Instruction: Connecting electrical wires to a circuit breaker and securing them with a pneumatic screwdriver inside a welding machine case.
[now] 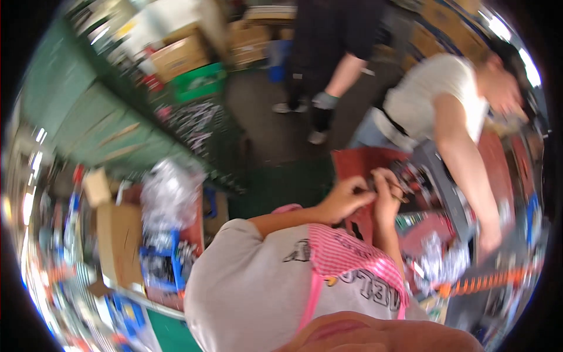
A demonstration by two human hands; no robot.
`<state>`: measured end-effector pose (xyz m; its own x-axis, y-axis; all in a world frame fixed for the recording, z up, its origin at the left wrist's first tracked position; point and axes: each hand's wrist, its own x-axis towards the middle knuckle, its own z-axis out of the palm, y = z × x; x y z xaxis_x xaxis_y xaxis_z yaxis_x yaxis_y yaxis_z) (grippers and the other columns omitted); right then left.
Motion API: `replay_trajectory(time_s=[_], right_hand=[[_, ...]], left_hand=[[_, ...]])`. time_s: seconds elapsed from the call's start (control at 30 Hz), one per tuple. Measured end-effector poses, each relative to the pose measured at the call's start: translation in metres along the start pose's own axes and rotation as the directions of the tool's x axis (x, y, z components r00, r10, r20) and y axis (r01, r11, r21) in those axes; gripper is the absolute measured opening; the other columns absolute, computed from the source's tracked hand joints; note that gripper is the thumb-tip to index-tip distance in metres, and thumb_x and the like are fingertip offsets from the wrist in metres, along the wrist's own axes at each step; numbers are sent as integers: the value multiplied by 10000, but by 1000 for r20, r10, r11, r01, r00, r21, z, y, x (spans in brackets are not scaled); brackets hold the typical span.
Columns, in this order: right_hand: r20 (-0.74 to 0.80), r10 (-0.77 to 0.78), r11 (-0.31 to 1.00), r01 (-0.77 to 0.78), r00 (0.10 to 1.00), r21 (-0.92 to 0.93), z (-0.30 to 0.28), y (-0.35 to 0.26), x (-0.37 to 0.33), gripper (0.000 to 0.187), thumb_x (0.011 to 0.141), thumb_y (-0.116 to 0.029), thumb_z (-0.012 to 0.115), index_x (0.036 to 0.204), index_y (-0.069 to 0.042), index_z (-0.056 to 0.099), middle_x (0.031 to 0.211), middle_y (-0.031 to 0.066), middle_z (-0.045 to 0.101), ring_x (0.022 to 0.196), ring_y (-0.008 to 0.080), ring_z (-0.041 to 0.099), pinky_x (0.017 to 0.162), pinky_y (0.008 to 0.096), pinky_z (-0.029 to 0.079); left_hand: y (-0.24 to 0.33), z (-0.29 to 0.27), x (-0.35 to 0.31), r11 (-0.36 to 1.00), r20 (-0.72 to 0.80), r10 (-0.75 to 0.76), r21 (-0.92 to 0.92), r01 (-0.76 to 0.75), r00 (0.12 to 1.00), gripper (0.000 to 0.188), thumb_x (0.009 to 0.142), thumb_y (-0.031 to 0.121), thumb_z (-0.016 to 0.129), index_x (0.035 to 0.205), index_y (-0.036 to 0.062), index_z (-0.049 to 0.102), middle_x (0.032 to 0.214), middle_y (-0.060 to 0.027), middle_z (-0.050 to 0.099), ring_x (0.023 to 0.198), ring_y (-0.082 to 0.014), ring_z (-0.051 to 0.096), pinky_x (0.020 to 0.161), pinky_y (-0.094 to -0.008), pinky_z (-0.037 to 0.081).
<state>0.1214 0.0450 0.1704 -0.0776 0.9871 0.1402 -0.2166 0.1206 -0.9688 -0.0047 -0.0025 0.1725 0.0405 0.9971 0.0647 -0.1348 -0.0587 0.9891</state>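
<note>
My left hand (347, 199) is over the red-topped bench (358, 159), thumb and fingertips closed in a pinch. Close against it, my right hand (387, 196) is bent with its fingers pressed together. Whatever sits between the fingertips is small and blurred, so I cannot name it. A thin brownish strip (402, 199) shows beside the right fingers; whether it is held is unclear. Just right of my hands lies a cluster of small dark and red parts (413, 176) on the bench.
At right, a person in a white shirt (437, 82) reaches across a grey machine or bin edge (448, 182). Another person in dark clothes (328, 35) stands ahead. Clear plastic bags (170, 193), a blue bin (176, 258) and a cardboard box (117, 243) are at left. An orange coiled hose (481, 281) runs lower right.
</note>
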Motion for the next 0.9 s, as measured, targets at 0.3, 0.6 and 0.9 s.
replay_trajectory(time_s=[0.3,0.6,0.9], right_hand=[[456,330,803,-500,826,325,-3,27,0,188,949,-196,643,1044,-36,617,900,10,603,834,112,569,785,271,462],[428,85,808,-314,900,499,21,17,-18,134,990,-192,579,1001,-59,583,872,25,600,801,111,559,742,268,448],[388,177,713,-389,905,583,12,4,-24,210,1009,-265,549,1042,-58,570,805,-13,535,674,84,487,560,231,390]], left_hand=[[-7,3,-42,972,-274,-135,-225,73,952,177,890,130,693,851,39,546,698,-32,562,565,-98,533,508,-248,426],[-1,-9,-56,963,-372,-96,-270,-9,923,169,909,126,675,897,36,532,712,-29,560,606,-100,540,506,-250,425],[-6,-8,-64,965,-302,-16,-253,-64,953,190,911,126,675,996,36,530,813,-29,574,629,-97,547,534,-244,444]])
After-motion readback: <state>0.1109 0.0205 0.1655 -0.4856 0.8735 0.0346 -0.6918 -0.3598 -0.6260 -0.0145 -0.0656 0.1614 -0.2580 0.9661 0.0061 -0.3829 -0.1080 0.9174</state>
